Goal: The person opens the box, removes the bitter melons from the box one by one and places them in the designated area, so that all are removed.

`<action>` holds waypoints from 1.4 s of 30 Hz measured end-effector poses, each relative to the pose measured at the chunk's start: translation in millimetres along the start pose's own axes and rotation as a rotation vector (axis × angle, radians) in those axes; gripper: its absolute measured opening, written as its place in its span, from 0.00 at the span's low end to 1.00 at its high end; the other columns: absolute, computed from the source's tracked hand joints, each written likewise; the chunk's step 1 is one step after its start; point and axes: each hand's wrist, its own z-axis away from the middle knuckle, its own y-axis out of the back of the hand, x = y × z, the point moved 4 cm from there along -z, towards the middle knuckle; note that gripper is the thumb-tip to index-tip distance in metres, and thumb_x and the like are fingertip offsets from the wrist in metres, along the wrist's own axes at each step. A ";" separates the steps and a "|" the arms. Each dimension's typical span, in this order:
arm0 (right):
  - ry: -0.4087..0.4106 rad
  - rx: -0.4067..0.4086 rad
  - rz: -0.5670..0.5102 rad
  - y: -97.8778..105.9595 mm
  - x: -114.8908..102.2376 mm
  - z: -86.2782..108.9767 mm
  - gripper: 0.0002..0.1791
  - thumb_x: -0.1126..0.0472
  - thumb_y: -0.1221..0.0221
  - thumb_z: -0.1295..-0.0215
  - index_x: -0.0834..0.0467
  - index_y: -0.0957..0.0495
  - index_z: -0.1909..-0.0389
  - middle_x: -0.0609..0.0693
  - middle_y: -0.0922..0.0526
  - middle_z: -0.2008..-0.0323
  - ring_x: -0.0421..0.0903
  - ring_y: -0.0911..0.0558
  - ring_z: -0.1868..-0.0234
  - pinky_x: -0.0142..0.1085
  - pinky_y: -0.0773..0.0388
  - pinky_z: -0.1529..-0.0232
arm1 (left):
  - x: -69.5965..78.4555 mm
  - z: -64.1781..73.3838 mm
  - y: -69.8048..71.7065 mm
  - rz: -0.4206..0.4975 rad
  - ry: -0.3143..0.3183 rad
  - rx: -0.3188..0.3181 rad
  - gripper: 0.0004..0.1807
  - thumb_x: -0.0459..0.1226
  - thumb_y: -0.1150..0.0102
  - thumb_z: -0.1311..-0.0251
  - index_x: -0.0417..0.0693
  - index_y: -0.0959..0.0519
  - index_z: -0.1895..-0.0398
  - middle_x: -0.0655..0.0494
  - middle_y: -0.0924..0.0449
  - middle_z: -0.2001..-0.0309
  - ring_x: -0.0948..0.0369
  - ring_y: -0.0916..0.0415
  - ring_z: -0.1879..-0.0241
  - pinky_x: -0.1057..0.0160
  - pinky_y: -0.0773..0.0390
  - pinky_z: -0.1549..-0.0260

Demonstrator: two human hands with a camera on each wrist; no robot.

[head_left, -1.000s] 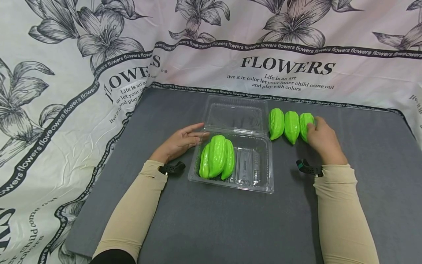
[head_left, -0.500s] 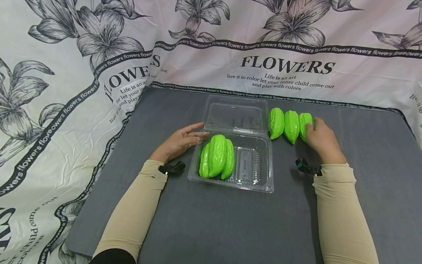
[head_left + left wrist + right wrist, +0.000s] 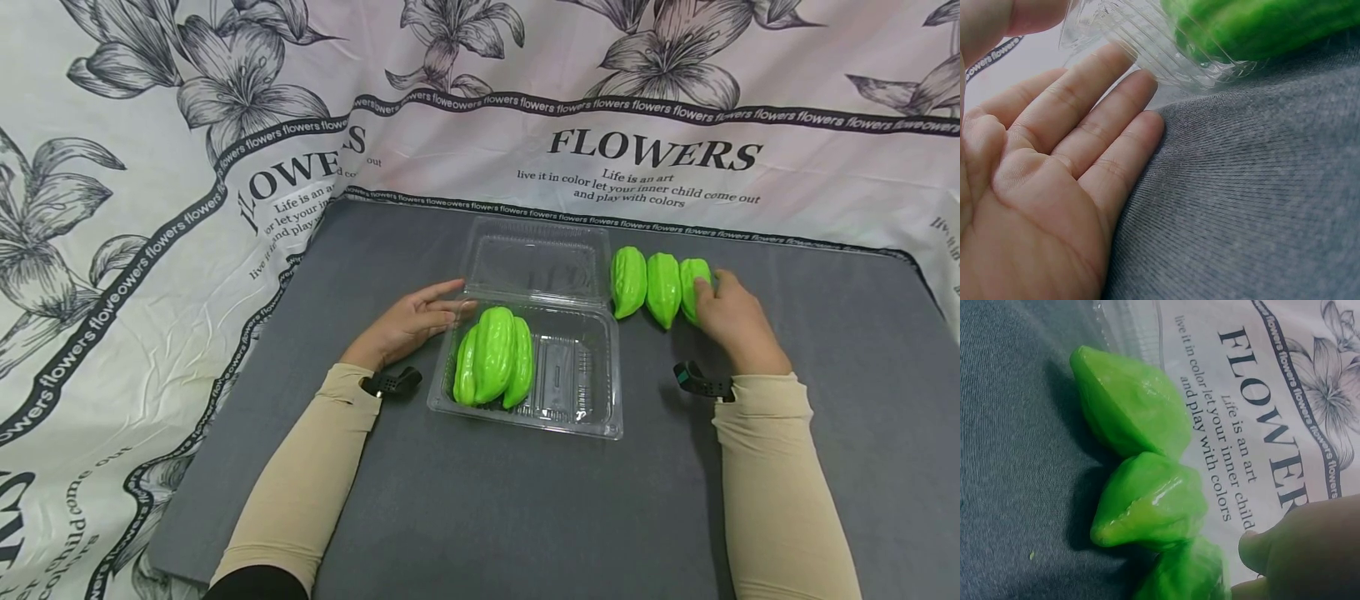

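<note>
A clear plastic box (image 3: 581, 425) lies with its lid (image 3: 536, 258) folded back. Three bright green, ridged starfruit (image 3: 493, 354) are in its left half, one on top of the others. My left hand (image 3: 408, 325) has its fingers outstretched, fingertips right at the box's left side near the hinge; the left wrist view shows the palm and straight fingers. Right of the lid three more starfruit (image 3: 663, 287) stand side by side in a row. My right hand (image 3: 735, 321) pinches the rightmost starfruit (image 3: 1188, 575), thumb at its near side; the other fingers are mostly hidden.
A grey cloth-covered table (image 3: 525, 517) lies under everything. White flower-printed fabric (image 3: 465, 150) with lettering rises behind it and along the left side. A black wrist strap (image 3: 392, 382) is on the left wrist, another strap (image 3: 702, 381) on the right.
My right hand and the rightmost starfruit have shifted very slightly left, closer to the middle starfruit in the row. My left hand and the box have stayed in place.
</note>
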 end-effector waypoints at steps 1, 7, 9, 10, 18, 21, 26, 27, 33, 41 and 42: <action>-0.002 0.001 0.007 0.2 -0.2 0.5 0.46 0.38 0.75 0.18 0.73 0.60 0.19 0.81 0.50 0.24 0.83 0.48 0.26 0.75 0.50 0.28 | 0.1 0.0 -0.1 0.000 0.000 0.000 0.40 0.24 0.47 0.25 0.48 0.47 0.14 0.33 0.35 0.24 0.45 0.40 0.21 0.47 0.42 0.22; -0.009 0.028 0.062 3.5 -5.2 4.8 0.46 0.37 0.74 0.18 0.71 0.57 0.18 0.83 0.46 0.26 0.86 0.47 0.30 0.79 0.51 0.33 | 0.5 -0.2 0.2 -0.006 0.002 0.002 0.40 0.24 0.47 0.25 0.48 0.47 0.14 0.33 0.35 0.24 0.45 0.40 0.21 0.51 0.37 0.24; -0.007 0.035 0.069 5.2 -7.9 6.6 0.46 0.37 0.72 0.18 0.70 0.57 0.18 0.84 0.46 0.27 0.86 0.46 0.30 0.79 0.50 0.34 | 0.7 -0.2 0.2 -0.005 0.003 0.004 0.40 0.24 0.47 0.25 0.48 0.47 0.14 0.33 0.35 0.24 0.45 0.40 0.21 0.51 0.37 0.24; -0.004 0.039 0.068 6.0 -9.2 7.5 0.46 0.37 0.71 0.18 0.70 0.57 0.18 0.84 0.46 0.27 0.86 0.46 0.30 0.78 0.50 0.34 | 1.0 0.0 0.1 -0.004 0.004 0.005 0.40 0.24 0.47 0.25 0.48 0.46 0.14 0.33 0.35 0.24 0.45 0.40 0.21 0.51 0.37 0.24; 0.035 0.083 0.073 12.0 -24.4 17.1 0.44 0.40 0.63 0.18 0.70 0.54 0.18 0.84 0.43 0.28 0.86 0.43 0.31 0.78 0.47 0.36 | 0.7 -0.3 -0.4 -0.007 0.003 0.008 0.39 0.24 0.47 0.25 0.48 0.46 0.15 0.35 0.33 0.24 0.46 0.39 0.22 0.49 0.39 0.23; 0.050 0.084 0.071 14.8 -30.4 20.4 0.43 0.40 0.63 0.18 0.69 0.52 0.18 0.83 0.42 0.28 0.85 0.43 0.31 0.79 0.48 0.36 | 0.7 -0.5 -0.7 -0.002 0.005 0.009 0.39 0.24 0.47 0.25 0.48 0.45 0.15 0.35 0.33 0.24 0.46 0.39 0.22 0.48 0.41 0.22; 0.061 0.068 0.055 19.0 -40.9 27.9 0.44 0.38 0.64 0.18 0.69 0.51 0.18 0.81 0.41 0.27 0.84 0.43 0.29 0.79 0.49 0.35 | 0.8 -0.5 -0.9 -0.001 0.007 0.008 0.39 0.24 0.47 0.25 0.48 0.46 0.15 0.34 0.34 0.24 0.46 0.39 0.21 0.47 0.41 0.22; 0.064 0.068 0.052 19.6 -43.2 29.7 0.44 0.38 0.64 0.18 0.69 0.51 0.18 0.80 0.41 0.27 0.83 0.43 0.29 0.79 0.49 0.35 | 0.9 -0.4 -0.8 -0.002 0.005 0.006 0.39 0.24 0.47 0.25 0.47 0.46 0.15 0.34 0.34 0.24 0.45 0.39 0.21 0.47 0.42 0.22; 0.098 0.083 0.045 21.4 -60.1 42.5 0.45 0.38 0.58 0.19 0.68 0.48 0.18 0.77 0.37 0.27 0.78 0.37 0.29 0.75 0.40 0.35 | 1.2 0.2 -0.8 -0.003 0.002 0.010 0.39 0.24 0.47 0.26 0.47 0.46 0.15 0.33 0.34 0.24 0.45 0.39 0.21 0.46 0.45 0.21; 0.150 0.067 0.039 19.5 -84.5 60.5 0.43 0.37 0.59 0.18 0.67 0.42 0.20 0.75 0.30 0.31 0.75 0.28 0.34 0.71 0.29 0.42 | 1.9 0.0 -1.1 -0.004 -0.004 0.002 0.40 0.24 0.47 0.25 0.46 0.47 0.15 0.33 0.35 0.24 0.44 0.40 0.21 0.45 0.46 0.21; 0.159 0.066 0.040 18.6 -87.4 62.4 0.42 0.37 0.59 0.18 0.66 0.42 0.20 0.75 0.29 0.31 0.74 0.28 0.34 0.71 0.29 0.43 | 1.8 0.1 -0.8 -0.004 -0.004 0.004 0.39 0.24 0.47 0.25 0.47 0.46 0.15 0.33 0.35 0.24 0.44 0.40 0.21 0.45 0.45 0.21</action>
